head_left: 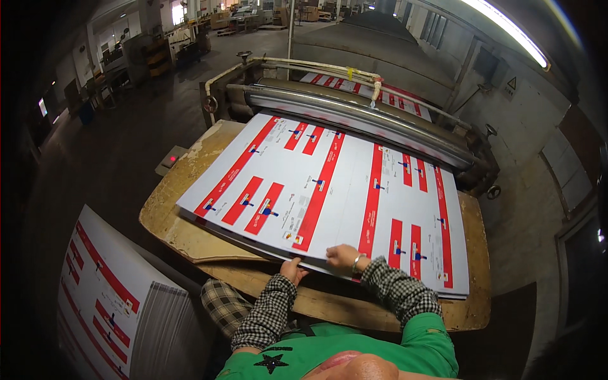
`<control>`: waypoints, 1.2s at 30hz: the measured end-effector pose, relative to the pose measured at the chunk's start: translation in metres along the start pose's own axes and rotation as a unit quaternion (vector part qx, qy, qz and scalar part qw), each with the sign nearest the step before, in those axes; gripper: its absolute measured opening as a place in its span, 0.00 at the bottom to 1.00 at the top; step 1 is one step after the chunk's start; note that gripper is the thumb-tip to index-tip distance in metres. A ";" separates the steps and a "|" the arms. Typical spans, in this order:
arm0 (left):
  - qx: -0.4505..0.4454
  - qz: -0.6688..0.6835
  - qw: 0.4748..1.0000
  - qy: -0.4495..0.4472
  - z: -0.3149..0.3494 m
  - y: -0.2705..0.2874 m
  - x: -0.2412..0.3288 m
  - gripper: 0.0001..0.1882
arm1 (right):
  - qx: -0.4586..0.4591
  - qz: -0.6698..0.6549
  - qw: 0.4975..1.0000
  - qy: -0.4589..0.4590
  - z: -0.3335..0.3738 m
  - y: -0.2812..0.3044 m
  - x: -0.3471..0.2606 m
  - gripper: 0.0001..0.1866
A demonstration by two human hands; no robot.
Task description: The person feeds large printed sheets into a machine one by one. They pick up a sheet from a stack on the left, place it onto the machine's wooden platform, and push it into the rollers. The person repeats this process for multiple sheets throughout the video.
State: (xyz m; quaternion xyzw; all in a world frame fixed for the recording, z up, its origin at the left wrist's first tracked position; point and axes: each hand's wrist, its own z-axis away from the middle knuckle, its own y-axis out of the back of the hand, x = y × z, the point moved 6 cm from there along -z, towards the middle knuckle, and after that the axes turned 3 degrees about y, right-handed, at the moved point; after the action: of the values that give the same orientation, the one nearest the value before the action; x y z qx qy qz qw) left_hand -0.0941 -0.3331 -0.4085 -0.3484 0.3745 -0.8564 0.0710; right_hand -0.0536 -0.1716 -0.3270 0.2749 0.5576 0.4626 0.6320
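Observation:
A large white printed sheet with red bands and small blue figures lies on top of other sheets. Its far edge reaches the metal roller of a machine. At the near edge, my left hand is closed on the sheets' border, with its thumb on top and the other fingers largely hidden below. A little to the right, my right hand is curled closed at the same edge, a bracelet on its wrist. Its fingertips are hard to see. Under the sheets is a worn wooden table with rounded corners.
At lower left stands a tall stack of similar printed sheets, bent over at the top. Handwheels and pipes flank the roller. Another printed sheet shows beyond it. A small box with a red light sits by the table's left side.

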 end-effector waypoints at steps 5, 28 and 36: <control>0.015 -0.003 0.999 0.038 -0.001 -0.002 -0.003 0.21 | 0.143 -0.007 0.984 -0.110 -0.038 0.035 0.048 0.18; 0.097 0.029 0.994 0.050 -0.003 0.009 -0.003 0.15 | 0.151 -0.090 0.978 0.108 0.019 0.031 -0.035 0.10; -0.013 -0.025 0.999 0.047 -0.001 0.000 0.000 0.20 | 0.059 -0.107 0.992 -0.014 -0.021 0.005 0.018 0.15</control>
State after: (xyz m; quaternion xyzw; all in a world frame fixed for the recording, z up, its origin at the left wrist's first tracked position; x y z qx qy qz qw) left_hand -0.0950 -0.3322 -0.4093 -0.3182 0.3795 -0.8683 0.0278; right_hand -0.0758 -0.1568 -0.3360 0.2570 0.6013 0.3543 0.6685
